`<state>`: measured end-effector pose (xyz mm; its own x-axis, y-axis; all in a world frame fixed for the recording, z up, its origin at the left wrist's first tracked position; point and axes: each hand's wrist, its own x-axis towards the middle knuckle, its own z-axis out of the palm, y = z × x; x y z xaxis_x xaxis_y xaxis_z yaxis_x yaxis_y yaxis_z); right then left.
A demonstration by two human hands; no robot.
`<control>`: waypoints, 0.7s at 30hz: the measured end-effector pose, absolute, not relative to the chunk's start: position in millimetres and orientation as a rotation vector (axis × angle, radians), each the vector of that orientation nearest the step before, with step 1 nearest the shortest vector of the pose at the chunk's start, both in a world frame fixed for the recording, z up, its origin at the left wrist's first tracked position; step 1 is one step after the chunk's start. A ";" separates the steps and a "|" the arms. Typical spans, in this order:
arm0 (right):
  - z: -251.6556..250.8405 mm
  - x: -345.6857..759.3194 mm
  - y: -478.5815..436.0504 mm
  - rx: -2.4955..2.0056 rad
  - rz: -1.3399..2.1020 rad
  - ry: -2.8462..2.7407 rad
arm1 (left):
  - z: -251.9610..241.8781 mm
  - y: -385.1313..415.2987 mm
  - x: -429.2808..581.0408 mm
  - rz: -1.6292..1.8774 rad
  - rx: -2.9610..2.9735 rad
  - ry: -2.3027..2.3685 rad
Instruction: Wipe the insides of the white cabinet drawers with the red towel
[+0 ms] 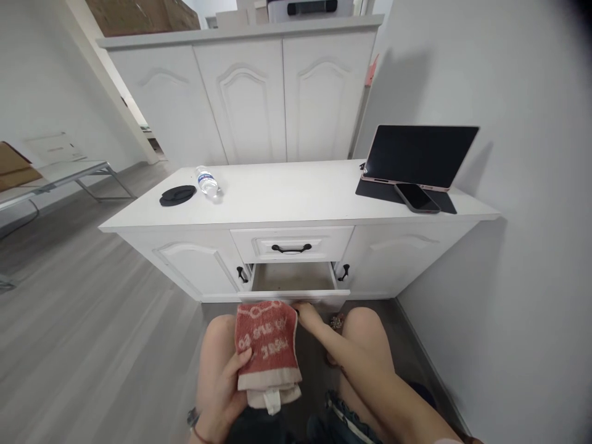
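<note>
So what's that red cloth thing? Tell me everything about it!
The folded towel looks like soft red terry cloth with pale lettering, a looping pale line near its top edge, a beige band lower down and a small white tag at the bottom. The left hand holds it upright over the person's lap, thumb across its front, just before the open lower drawer.

L hand: low in frame over the L thigh, palm turned inward, fingers curled and thumb pressed across the front of a folded red-and-beige terry towel, gripping it upright; a wrist band shows at the L wrist, forearm mostly out of frame. R arm: bare forearm runs diagonally from the lower-right corner up and fwd between the knees, elbow nearly straight. R hand: palm down, fingers extended fwd onto the front edge of the pulled-out white lower drawer; fingertips partly hidden, so grip can't be confirmed.
</note>
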<state>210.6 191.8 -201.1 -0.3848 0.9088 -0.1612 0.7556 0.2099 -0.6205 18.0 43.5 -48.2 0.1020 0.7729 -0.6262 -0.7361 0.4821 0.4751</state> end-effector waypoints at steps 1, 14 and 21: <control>-201.3 211.0 190.1 -1.575 0.938 -2.248 | -43.5 55.0 16.7 1.123 0.124 0.954; -200.4 214.3 163.5 -1.516 1.007 -2.307 | -61.7 215.2 -10.4 0.911 0.616 1.101; -196.8 214.4 141.4 -1.534 1.062 -2.333 | -85.9 235.8 -14.7 0.830 0.770 1.212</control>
<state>214.4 141.4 -196.8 -0.4636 0.8521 -0.2428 0.7428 0.2244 -0.6308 -14.7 235.8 -85.9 0.1467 0.8676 -0.4751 -0.1292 0.4930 0.8604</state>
